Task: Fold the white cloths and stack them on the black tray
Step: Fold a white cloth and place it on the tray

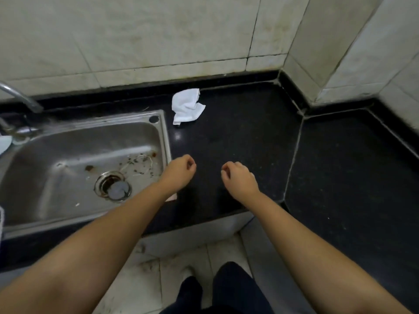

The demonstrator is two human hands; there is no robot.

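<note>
Left hand (180,169): grip narrow, fingers curled loosely inward, holding nothing; it hovers over the table just right of the sink's corner
Right hand (238,177): grip narrow too, fingers curled toward the palm, empty; it hovers over the table, apart from the left hand
Cloth (187,106): white, crumpled, lying on the black table (249,132) near the back wall, just beyond the sink's far right corner, well apart from both hands
Cloth axis: long side runs roughly from the wall toward the person, top edge tilted right; lower end points at the table's front
Sink (68,155): steel, left of the hands, debris around the drain
Tap (20,96): far left, over the sink
</note>
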